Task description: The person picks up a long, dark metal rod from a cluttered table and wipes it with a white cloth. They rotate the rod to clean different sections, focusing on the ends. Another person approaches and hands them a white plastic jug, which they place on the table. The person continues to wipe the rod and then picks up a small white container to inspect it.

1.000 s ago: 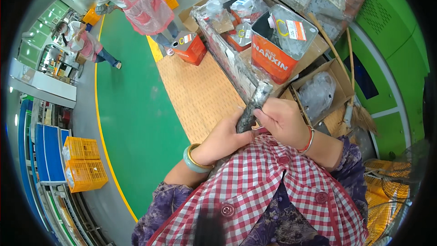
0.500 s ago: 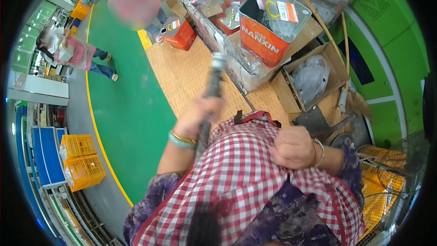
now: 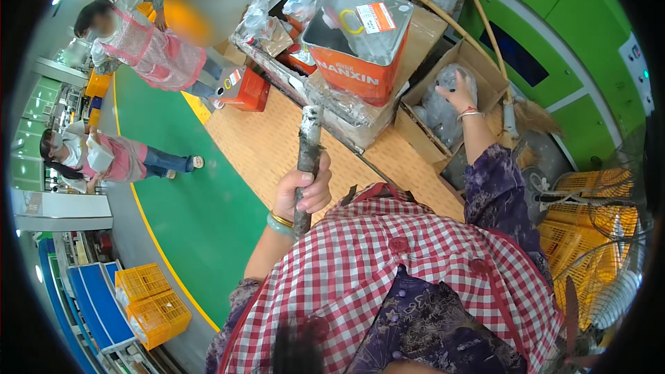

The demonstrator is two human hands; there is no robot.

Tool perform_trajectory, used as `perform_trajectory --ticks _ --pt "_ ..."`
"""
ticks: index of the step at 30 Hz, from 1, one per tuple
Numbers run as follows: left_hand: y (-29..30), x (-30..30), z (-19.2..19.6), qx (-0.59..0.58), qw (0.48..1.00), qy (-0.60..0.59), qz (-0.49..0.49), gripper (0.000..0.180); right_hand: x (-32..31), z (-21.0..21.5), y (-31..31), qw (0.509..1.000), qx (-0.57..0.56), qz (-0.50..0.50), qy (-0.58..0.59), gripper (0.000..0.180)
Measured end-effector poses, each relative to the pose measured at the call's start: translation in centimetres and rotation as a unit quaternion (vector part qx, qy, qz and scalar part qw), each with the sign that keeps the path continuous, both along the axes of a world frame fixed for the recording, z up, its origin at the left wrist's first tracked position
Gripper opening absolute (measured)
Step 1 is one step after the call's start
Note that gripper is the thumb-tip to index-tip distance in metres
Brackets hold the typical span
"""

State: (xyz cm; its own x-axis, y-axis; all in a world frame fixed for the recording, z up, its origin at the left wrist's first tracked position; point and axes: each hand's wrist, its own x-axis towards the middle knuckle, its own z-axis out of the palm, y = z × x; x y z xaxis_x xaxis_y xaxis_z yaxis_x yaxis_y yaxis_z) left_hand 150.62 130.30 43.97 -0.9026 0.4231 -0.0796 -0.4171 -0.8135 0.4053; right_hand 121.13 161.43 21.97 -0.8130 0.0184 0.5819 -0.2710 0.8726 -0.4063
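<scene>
Since the earlier frame, my right hand (image 3: 457, 91) has reached out, fingers spread on the clear plastic bag (image 3: 443, 107) inside the cardboard box (image 3: 415, 128). My left hand (image 3: 303, 194) grips the grimy rod (image 3: 307, 156) upright.

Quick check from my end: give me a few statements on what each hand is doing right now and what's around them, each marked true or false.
1. The left hand grips a long dark rod held upright. True.
2. The right hand rests on the checked apron. False: it reaches into an open cardboard box, onto a clear plastic bag.
3. The orange tin stands beyond the rod's top end. True.
4. Both hands hold the rod. False: only the left hand does.
5. The yellow crates sit inside the cardboard box. False: they stand at lower left, beside the green floor.
</scene>
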Motion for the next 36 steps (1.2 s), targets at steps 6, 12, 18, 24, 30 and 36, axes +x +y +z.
perform_trajectory --ticks 6,12,18,24,30,36 --pt "0.8 0.8 -1.7 0.053 0.998 0.023 0.031 0.028 11.6 16.1 -10.8 0.823 -0.334 0.399 -0.228 0.018" --pt "1.9 1.0 -0.5 -0.053 0.998 -0.033 0.013 0.033 20.0 24.4 -14.4 0.817 -0.158 0.537 -0.141 0.015" --pt "2.5 1.3 2.9 -0.440 0.886 -0.134 0.054 0.022 19.2 23.3 -14.6 0.789 -0.105 0.604 -0.039 0.016" --pt "3.8 2.9 3.0 -0.540 0.839 0.001 0.070 0.039 20.3 22.8 -12.8 0.767 -0.110 0.629 -0.066 0.015" --pt "5.4 3.5 -1.4 -0.321 0.946 -0.044 0.025 0.027 22.4 19.1 -9.0 0.775 -0.119 0.611 -0.107 0.013" --pt "5.2 3.3 -2.5 -0.202 0.978 -0.052 -0.023 0.018 23.2 19.7 -9.2 0.810 -0.123 0.566 -0.088 0.010"
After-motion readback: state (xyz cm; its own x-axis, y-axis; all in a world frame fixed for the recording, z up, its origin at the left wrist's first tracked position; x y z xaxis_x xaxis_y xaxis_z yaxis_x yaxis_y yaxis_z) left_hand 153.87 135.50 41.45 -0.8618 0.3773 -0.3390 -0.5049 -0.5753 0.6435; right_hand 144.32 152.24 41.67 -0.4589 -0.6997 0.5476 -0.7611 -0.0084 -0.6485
